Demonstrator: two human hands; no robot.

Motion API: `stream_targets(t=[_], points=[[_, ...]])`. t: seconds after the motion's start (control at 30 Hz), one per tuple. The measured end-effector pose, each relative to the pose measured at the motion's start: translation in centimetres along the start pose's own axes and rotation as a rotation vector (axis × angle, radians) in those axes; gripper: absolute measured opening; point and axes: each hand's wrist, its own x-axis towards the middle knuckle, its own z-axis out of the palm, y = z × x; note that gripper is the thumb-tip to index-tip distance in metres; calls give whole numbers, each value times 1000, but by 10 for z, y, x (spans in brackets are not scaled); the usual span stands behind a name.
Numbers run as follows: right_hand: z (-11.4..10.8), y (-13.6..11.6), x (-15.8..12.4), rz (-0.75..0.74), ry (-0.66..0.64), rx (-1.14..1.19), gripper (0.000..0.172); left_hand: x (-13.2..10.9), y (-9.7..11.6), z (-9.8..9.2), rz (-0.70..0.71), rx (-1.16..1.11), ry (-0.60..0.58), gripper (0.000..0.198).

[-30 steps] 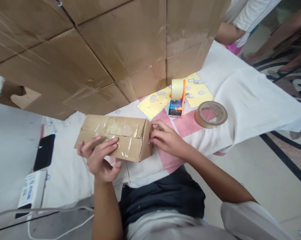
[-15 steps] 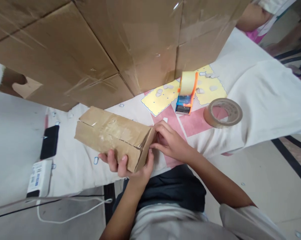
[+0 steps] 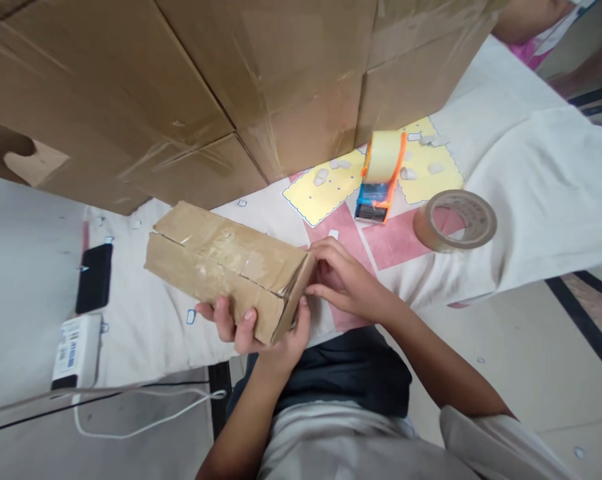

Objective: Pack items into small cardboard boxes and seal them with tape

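A small, long cardboard box [image 3: 231, 257] with a taped seam along its top is tilted above the cloth. My left hand [image 3: 268, 337] grips it from below, fingers curled over the near side and thumb at the right end. At that same end, my right hand [image 3: 343, 277] has its fingers bent and pressed to the end flap; its fingertips are partly hidden behind the edge. To the right of my right hand lie a roll of brown packing tape [image 3: 428, 227] and an orange and blue tape dispenser [image 3: 375, 193].
Large stacked cardboard boxes [image 3: 301, 87] wall off the table's far side. A black phone [image 3: 95, 279] and a white power strip [image 3: 75, 350] with cables lie at the left. Paper scraps dot the cloth [image 3: 535, 193]. Another person's arm [image 3: 528, 23] shows at the top right.
The view has shifted slightly, with the tape, dispenser and large boxes now a little further up. Both hands keep nearly the same hold on the small box, which is turned very slightly.
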Motion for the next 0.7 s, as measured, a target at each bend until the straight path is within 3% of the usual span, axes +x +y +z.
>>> stream_targets(t=[0.1,0.2,0.37,0.53,0.7], points=[[-1,0,0,2,7,0,48,-23,-19,1,-128,-77,-53,57],[2,0,1,1,38,-23,42,-37,-34,1,-141,-105,-100,67],[7,2,1,13,74,-43,27,-37,-30,4,-153,-103,-225,48],[11,3,0,22,93,-105,25,-30,-14,4,-239,-55,-290,26],[14,5,-2,-20,126,-161,25,-30,-19,8,-275,-39,-286,27]])
